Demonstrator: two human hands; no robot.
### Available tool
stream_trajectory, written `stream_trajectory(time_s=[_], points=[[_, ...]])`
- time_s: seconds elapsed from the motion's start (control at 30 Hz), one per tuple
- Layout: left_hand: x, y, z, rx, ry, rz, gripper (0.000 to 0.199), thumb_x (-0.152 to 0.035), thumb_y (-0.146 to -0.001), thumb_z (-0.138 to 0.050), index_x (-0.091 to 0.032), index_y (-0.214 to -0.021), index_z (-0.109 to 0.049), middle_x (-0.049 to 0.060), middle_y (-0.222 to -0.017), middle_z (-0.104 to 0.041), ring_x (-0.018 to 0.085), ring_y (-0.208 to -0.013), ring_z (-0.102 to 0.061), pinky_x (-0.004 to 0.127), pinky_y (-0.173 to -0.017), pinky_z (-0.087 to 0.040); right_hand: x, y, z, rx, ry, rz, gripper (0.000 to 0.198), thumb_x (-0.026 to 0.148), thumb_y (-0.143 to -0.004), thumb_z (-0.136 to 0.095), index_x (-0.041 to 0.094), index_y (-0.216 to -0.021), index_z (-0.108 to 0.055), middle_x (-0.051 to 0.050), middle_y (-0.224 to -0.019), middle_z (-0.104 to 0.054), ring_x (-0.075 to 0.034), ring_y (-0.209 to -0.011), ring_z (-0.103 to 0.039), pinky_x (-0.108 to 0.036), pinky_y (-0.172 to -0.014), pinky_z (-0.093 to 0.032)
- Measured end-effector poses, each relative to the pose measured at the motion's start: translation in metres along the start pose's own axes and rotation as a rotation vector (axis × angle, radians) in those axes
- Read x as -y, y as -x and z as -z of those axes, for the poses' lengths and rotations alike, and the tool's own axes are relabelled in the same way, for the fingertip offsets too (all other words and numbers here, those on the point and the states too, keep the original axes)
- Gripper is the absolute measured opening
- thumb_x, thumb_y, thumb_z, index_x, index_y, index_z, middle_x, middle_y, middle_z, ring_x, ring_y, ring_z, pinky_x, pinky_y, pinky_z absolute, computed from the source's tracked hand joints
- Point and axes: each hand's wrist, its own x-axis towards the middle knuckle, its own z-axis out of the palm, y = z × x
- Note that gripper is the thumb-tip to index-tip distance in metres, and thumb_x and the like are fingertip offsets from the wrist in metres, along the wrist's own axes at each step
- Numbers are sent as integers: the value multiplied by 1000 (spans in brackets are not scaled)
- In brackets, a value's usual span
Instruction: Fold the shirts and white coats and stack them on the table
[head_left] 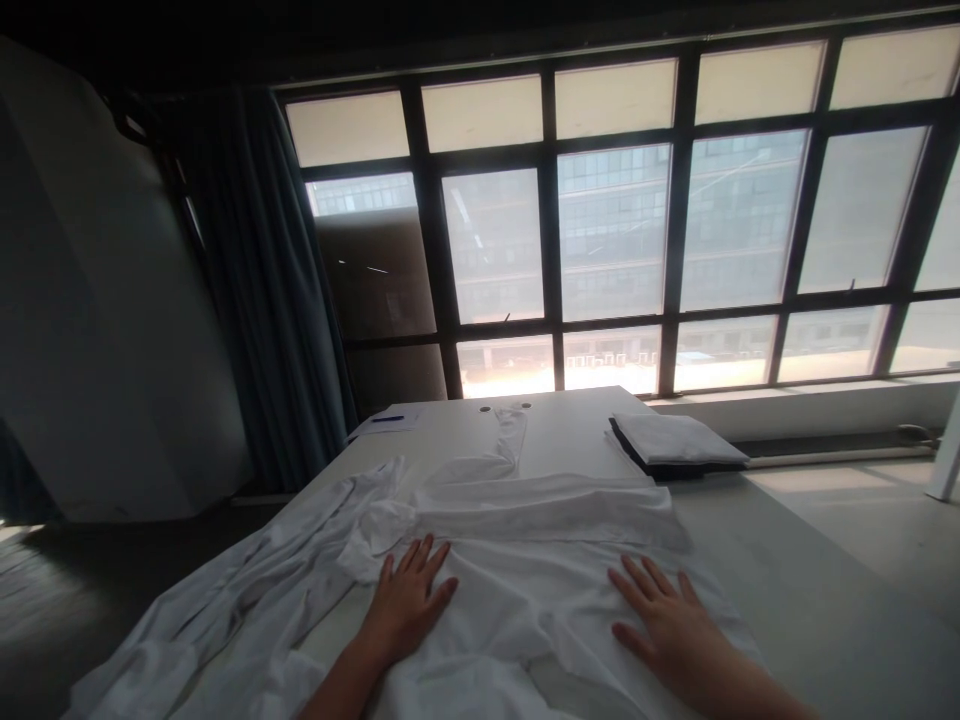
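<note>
My L fingers (pixel 418 561) & R fingers (pixel 631 592) are resting spread flat on wht cloth (pixel 517 590), which is lying on desk (pixel 574 430), lower ctr of frame, looking thin & wrinkled w/ a band along its upper edge.

Cloth (pixel 540 580) plain white; curtain (pixel 262 270) dark blue; window frame (pixel 551 240) black.

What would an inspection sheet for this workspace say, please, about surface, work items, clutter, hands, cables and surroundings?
Surface: white table, partly covered by fabric.
Job's things: white garment, spread out, with wrinkles.
Clutter: rumpled white cloth at left; folded white cloth over something dark at far right; pen on paper at far left.
Hands: left hand and right hand lie open on the garment.
Cables: nothing seen.
Surroundings: windows ahead, curtain at left.
</note>
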Motion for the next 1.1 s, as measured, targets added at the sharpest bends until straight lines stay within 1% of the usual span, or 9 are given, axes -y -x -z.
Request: stream_trajectory(time_s=[0.17,0.27,0.37,0.47,0.6,0.73,0.83,0.93,1.1], points=[[-21,3,13,-206,-62,-123,49,-48,-94,-55,-30,-139,-57,9,-147,-53,32,-136,-44,51,-114,-31,-39,-21,-2,-407,294,-190,42,44,-95,-53,23,-130,-64,-16,-156,-42,-45,-144,-30,-71,-110,-21],[-46,8,20,-143,-58,-202,34,-27,-96,-47,-29,-125,-65,7,-120,-68,26,-113,-60,42,-100,-43,-44,-18,10,-562,348,-198,31,24,-93,-52,21,-120,-66,-19,-143,-53,-42,-133,-43,-61,-103,-36],[-65,16,20,-54,-34,-218,29,-21,-95,-44,-27,-110,-68,6,-108,-71,23,-102,-64,37,-91,-48,-27,-10,16,-511,231,-140,22,23,-93,-48,21,-101,-68,-14,-110,-66,-31,-102,-61,-45,-87,-46],[-69,22,14,-17,-10,-207,27,-33,-91,-56,-27,-115,-67,8,-128,-68,27,-119,-61,41,-101,-46,-1,-3,8,-407,105,-40,27,36,-96,-47,23,-91,-69,-10,-98,-68,-27,-91,-64,-42,-85,-46],[-49,17,0,11,21,-197,65,-60,-91,-54,-25,-145,-51,11,-157,-43,32,-143,-41,49,-116,-34,18,0,-14,-315,11,11,45,52,-95,-47,25,-124,-67,-14,-131,-66,-35,-121,-58,-56,-105,-36],[-29,2,-5,-11,77,-219,69,-65,-95,-46,-24,-151,-44,10,-161,-37,31,-145,-38,48,-120,-29,11,-11,-21,-180,-35,-1,65,64,-96,-37,27,-149,-48,-10,-157,-43,-37,-145,-36,-67,-117,-11],[-33,-3,2,-132,68,-188,59,-58,-90,-59,-23,-138,-58,12,-148,-53,32,-136,-47,47,-114,-35,2,-21,-19,-114,-60,2,69,66,-97,-31,29,-154,-38,-5,-163,-31,-34,-150,-26,-66,-119,-4],[-49,1,11,-247,36,-168,31,-42,-90,-61,-23,-113,-67,10,-118,-67,29,-114,-59,42,-101,-43,-2,-26,-19,-80,-58,-12,71,67,-97,-29,28,-156,-33,-4,-164,-26,-32,-152,-21,-65,-120,-1],[-72,11,16,-169,44,-172,21,-26,-96,-47,-22,-91,-66,6,-90,-66,22,-87,-62,32,-80,-46,-4,-37,-18,-39,-34,-30,75,67,-95,-29,25,-158,-30,-3,-165,-21,-31,-153,-17,-65,-119,3]])
